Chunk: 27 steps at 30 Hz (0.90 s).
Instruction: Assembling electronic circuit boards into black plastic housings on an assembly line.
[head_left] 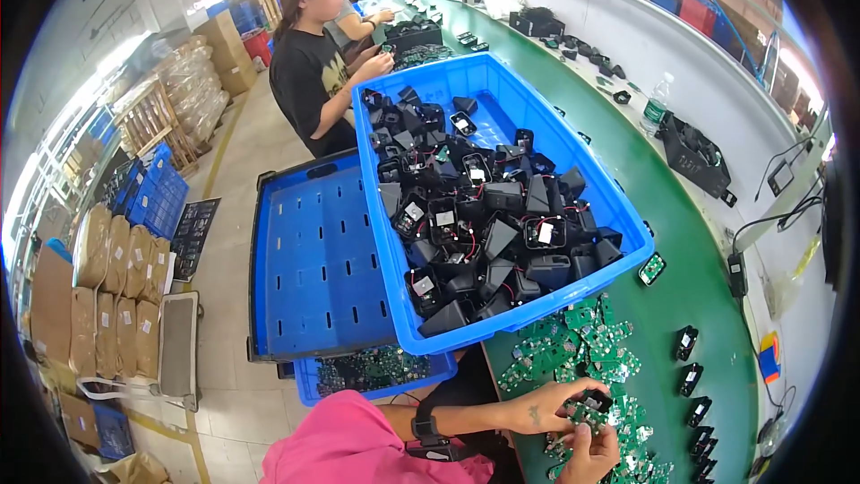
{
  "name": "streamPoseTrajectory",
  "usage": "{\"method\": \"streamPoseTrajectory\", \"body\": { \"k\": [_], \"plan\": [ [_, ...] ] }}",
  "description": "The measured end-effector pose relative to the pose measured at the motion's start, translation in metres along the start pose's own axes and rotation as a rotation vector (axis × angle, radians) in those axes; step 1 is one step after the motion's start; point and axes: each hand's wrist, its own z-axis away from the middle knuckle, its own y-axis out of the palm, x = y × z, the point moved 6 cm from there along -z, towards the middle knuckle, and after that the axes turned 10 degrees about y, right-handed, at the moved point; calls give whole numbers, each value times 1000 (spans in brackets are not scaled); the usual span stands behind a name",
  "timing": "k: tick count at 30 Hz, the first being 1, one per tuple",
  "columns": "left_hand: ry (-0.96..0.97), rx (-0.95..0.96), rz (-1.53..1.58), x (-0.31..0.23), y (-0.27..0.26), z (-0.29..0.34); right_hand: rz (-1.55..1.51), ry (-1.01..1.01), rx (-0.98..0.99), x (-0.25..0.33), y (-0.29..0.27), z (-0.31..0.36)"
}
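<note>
At the bench's near edge, my left hand (548,405), a dark watch on its wrist, is closed around a small black plastic housing (595,399). My right hand (591,457) comes up from below, its thumb and fingers pinching a green circuit board (584,415) against the open side of that housing. Whether the board sits inside it I cannot tell. Around and beneath both hands spreads a heap of loose green circuit boards (573,350). Beyond them stands a blue bin (502,327), holding many black housings, some with red wires and white parts.
Several black housings (690,379) line the green bench (717,305) at right. Left of the bin are a blue slatted pallet (313,251) and a lower blue tray (309,385) of boards. A bottle (657,103) stands by the wall. A co-worker (309,54) works farther up the bench.
</note>
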Motion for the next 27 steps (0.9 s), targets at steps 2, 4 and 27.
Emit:
{"method": "streamPoseTrajectory", "body": {
  "k": [2,4,27],
  "plan": [
    [40,13,-10,-1,0,0,72,-12,14,14,1,3],
    [11,74,-34,-10,3,0,102,48,-2,8,-4,1],
    [309,-116,-383,-7,16,-1,414,-420,13,13,-11,12]
  ]
}}
